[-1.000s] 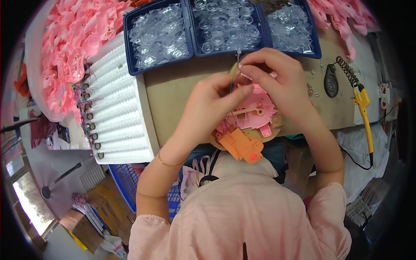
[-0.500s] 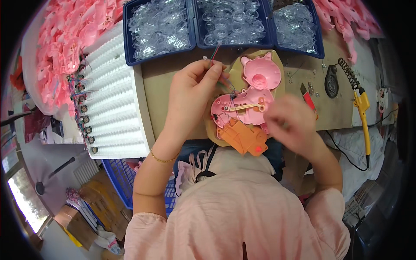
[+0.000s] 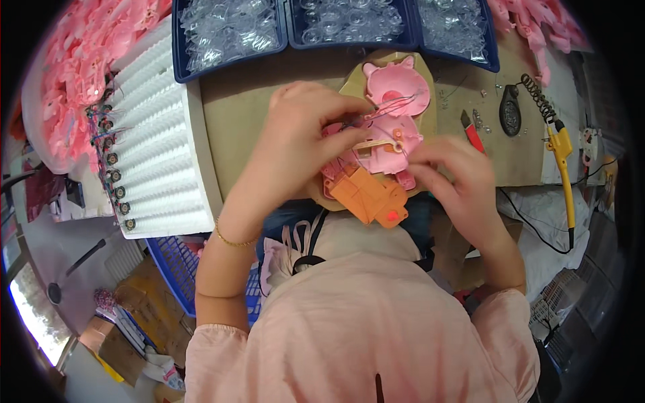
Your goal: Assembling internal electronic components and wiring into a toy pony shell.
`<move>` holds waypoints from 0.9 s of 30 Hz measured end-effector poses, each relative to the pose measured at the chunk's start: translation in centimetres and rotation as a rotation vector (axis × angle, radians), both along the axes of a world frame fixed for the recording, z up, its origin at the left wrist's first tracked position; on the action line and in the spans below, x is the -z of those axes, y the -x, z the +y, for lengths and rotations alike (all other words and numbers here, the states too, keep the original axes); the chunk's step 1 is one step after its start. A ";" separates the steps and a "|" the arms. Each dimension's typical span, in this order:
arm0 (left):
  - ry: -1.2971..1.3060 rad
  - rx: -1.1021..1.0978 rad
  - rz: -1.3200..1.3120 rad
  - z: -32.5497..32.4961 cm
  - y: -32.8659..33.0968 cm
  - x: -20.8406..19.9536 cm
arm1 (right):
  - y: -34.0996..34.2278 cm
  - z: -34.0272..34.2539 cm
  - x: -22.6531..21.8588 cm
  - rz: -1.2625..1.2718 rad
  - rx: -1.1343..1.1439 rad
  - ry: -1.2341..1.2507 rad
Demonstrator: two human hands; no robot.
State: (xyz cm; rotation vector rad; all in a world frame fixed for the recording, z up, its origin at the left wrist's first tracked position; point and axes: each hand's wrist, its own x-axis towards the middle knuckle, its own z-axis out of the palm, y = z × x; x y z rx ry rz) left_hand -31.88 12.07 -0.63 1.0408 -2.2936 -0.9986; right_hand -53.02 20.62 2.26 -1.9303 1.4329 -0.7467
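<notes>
Pink toy shell | we pinch its thin wires in left hand fingers | right hand fingers closed on its right edge

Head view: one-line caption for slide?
Left hand and right hand work thin wires on a pink toy shell over an orange part.

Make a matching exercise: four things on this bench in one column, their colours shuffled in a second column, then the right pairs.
Things:
1. soldering iron
2. trays of clear parts
3. block under the toy shell
4. round eared shell

Colours:
A. pink
B. yellow
C. orange
D. dark blue

Pairs: 1-B, 2-D, 3-C, 4-A
</notes>
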 end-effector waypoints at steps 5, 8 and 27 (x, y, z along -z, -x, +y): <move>-0.053 -0.133 0.218 0.5 -0.3 1.4 | -2.9 -2.6 2.7 0.248 -0.065 0.189; 0.200 -0.259 0.109 1.4 0.9 2.1 | -3.3 -2.5 3.2 0.323 -0.092 0.236; 0.190 -0.330 0.135 2.0 1.5 2.7 | -3.9 -3.1 2.2 0.485 -0.181 0.122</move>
